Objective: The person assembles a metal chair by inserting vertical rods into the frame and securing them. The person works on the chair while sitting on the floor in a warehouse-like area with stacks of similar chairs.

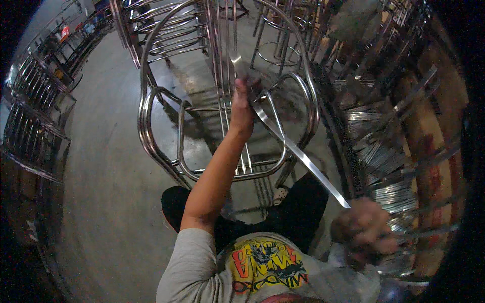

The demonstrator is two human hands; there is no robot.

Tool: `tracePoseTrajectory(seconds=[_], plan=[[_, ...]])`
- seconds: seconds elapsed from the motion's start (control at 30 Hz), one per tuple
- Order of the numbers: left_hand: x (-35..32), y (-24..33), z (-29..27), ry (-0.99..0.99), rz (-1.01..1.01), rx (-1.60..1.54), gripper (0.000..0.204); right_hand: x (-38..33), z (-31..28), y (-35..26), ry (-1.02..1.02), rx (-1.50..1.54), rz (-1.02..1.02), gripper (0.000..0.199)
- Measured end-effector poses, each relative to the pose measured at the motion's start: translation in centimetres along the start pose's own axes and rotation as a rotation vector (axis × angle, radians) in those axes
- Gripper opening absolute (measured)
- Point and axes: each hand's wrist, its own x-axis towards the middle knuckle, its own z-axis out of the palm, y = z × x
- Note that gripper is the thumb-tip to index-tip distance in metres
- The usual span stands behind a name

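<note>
A long, flat, shiny metal strip (313,166) slants across in front of me. Its lower end reaches my right hand (366,230), which is smeared by motion but appears closed around it. Farther up, my left hand (243,111) grips the strip with the thumb pointing up, inside the round outline of a chair frame. This chair frame (144,123) of bent, polished tube stands between my legs, with looped armrests and a seat ring (252,175). Several thin upright slats (222,76) run through its middle, partly hidden by my left hand and forearm.
Stacked metal chair frames (174,30) stand beyond, and more line the left side (35,111). Stool frames (278,53) are at the far right. Bundles of metal strips (394,197) lie close by on my right. The floor (111,177) is grey concrete.
</note>
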Motion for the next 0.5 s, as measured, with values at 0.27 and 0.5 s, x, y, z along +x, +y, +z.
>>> tracePoseTrajectory(seconds=[0.27, 0.5], plan=[[2.0, -1.0, -14.7, 0.568, 0.148, 1.046, 0.052, -8.3, 9.7, 5.8, 0.247, -0.176, 1.187, 0.021], [4.1, -5.9, -19.7, 0.454, 0.066, 1.107, 0.062, -9.8, 9.8, 11.4, 0.676, 0.741, 1.685, 0.019]])
